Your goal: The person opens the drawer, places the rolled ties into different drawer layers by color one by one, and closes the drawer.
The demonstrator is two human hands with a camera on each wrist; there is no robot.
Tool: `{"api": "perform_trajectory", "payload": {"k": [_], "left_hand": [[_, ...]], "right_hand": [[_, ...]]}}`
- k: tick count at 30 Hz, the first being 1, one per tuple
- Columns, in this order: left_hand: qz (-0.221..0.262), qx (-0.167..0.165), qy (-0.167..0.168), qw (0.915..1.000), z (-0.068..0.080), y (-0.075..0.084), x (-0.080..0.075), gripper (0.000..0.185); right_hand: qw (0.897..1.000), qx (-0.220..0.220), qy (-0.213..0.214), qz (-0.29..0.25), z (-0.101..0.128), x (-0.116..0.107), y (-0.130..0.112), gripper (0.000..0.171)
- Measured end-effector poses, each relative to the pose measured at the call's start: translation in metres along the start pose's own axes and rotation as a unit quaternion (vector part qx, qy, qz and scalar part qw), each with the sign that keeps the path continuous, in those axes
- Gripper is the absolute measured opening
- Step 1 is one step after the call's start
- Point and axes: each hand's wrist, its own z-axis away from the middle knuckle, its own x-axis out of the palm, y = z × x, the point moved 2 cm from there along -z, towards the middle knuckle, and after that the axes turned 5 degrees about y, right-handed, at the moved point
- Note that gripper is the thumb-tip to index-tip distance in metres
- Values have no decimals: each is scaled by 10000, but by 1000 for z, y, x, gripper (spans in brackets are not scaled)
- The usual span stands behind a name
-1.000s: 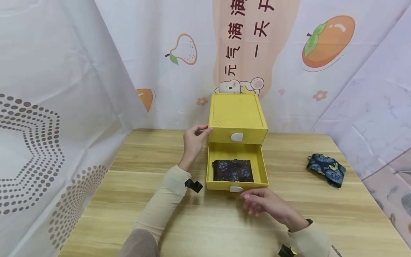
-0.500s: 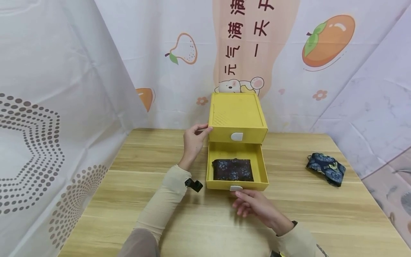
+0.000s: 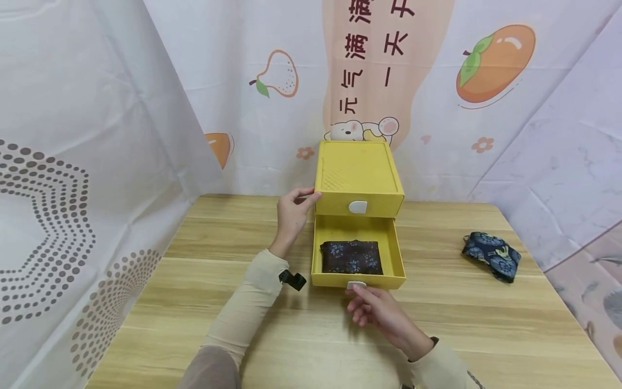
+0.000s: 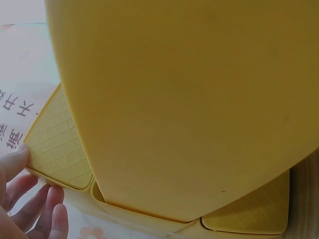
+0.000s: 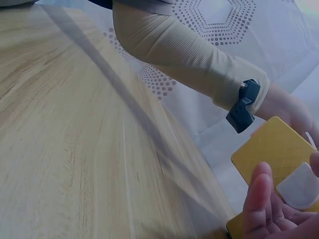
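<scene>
Right hand (image 3: 376, 312), fingers loosely extended, touches the white tab (image 3: 356, 284) of the open yellow plastic drawer (image 3: 358, 279) just above it at frame centre, while left hand (image 3: 292, 213) grips the yellow cabinet (image 3: 358, 173).

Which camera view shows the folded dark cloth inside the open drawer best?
The head view: the folded dark cloth lies fully visible in the open lower drawer. Both wrist views show only yellow box surfaces, not the cloth.

yellow drawer box (image 4: 189, 99) filling the left wrist view, edges cut off, right hand (image 5: 279, 209) cropped at frame corner
</scene>
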Motion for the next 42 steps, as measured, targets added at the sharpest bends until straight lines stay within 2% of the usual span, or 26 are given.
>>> {"api": "perform_trajectory", "payload": {"k": [9, 19, 30, 42], "left_hand": [[-12, 14, 27, 10000, -1, -1, 0, 30], [-13, -20, 16, 10000, 0, -1, 1, 30], [53, -33, 27, 10000, 0, 0, 1, 29], [58, -2, 30, 10000, 0, -1, 1, 29]], "right_hand": [[9998, 58, 169, -112, -2, 0, 0, 58], [9998, 14, 185, -106, -2, -1, -2, 62], [9994, -38, 337, -25, -6, -2, -9, 57], [9988, 4, 478, 84, -17, -4, -19, 60]]}}
